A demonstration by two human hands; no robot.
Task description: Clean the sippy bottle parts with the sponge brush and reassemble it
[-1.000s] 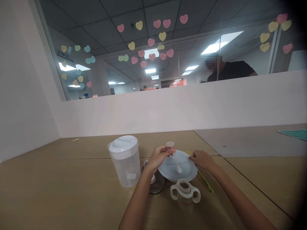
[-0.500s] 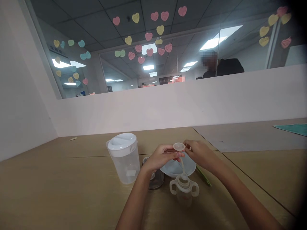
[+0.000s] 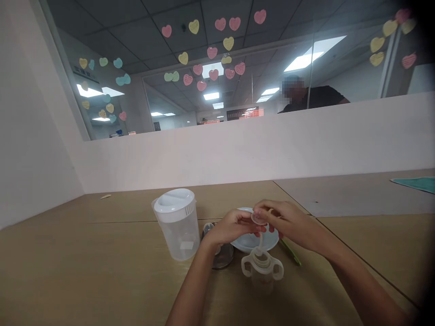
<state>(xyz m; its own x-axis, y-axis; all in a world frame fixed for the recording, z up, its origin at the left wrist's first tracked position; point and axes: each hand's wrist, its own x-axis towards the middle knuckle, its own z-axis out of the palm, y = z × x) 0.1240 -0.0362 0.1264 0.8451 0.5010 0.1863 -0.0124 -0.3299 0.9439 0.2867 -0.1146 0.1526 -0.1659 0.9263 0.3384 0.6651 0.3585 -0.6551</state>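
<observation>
Above a translucent two-handled baby bottle [image 3: 262, 270], my left hand [image 3: 229, 228] pinches a small round translucent cap [image 3: 258, 220] by its side. A pale straw [image 3: 261, 241] hangs from beneath the cap toward the bottle's open mouth; whether its lower end is inside, I cannot tell. My right hand [image 3: 290, 222] has its thumb and fingers closed on the cap's top and right side, partly covering it. The bottle stands upright on the table, untouched by either hand. Behind it sits a pale bowl [image 3: 242, 243], partly hidden by my hands.
To the left stands a clear pitcher [image 3: 178, 231] with a white lid. A dark glass pot lid [image 3: 224, 259] lies beside my left forearm. A slim green item [image 3: 290, 252] rests right of the bowl. Beyond the low wall [image 3: 238, 154], a person [image 3: 319, 97] is behind glass.
My right hand has come over the cap from its right edge, and its fingers now cover part of the top. The cap and straw have dropped slightly toward the bottle.
</observation>
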